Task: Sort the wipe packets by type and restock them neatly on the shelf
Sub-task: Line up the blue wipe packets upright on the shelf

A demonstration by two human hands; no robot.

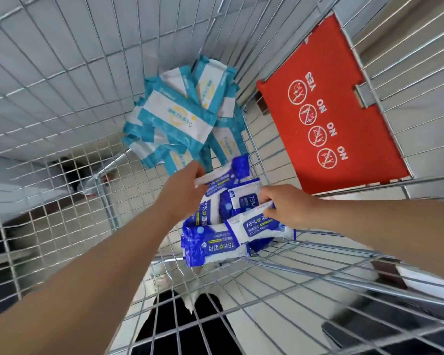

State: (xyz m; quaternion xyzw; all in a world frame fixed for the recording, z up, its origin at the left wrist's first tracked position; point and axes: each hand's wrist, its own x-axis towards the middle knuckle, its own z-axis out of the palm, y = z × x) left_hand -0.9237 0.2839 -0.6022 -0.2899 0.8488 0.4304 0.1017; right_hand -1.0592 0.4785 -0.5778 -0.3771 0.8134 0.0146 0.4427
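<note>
Inside a wire shopping cart (62, 103) lie two kinds of wipe packets. A heap of several teal-and-white packets (182, 116) fills the far corner. Several dark blue-and-white 75% alcohol wipe packets (215, 247) lie nearer to me. My left hand (185, 185) pinches the white end of one dark blue packet (231, 172) at the edge of the teal heap. My right hand (282, 203) grips the top edge of another dark blue packet (259, 224) in the near pile.
A red fold-down child-seat flap (331, 119) with YES/NO pictograms leans on the cart's right side. Wire mesh walls close in all around. Pale floor tiles and dark trouser legs (180, 319) show through the cart's near wall.
</note>
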